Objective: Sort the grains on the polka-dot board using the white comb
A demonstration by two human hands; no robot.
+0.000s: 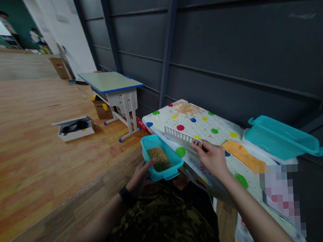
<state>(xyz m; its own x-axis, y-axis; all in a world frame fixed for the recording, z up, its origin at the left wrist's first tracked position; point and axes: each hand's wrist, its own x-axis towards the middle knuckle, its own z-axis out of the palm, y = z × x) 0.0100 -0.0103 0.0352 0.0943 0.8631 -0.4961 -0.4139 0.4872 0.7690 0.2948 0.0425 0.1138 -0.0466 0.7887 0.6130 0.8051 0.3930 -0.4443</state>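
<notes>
My left hand (142, 172) grips a turquoise plastic container (164, 176) by its near-left side, the thumb over the rim. Inside lie many small round beans or grains (160, 158), tan and greenish. The container is held beside the table's front edge, over my lap. Between the thumb and fingers of my right hand (210, 156) is one end of a white slotted plastic strip (181, 135), held above the table near the container. A pile of tan grains (187, 108) with fine crumbs lies on the dotted tablecloth (200, 131) at the far corner.
At the right of the table stand a larger turquoise bin (284, 134) and an orange cloth (244, 154). A desk (110, 81) is beyond the table, with an open white box (76, 129) on the floor. A dark panelled wall (241, 51) borders the table. People are far back.
</notes>
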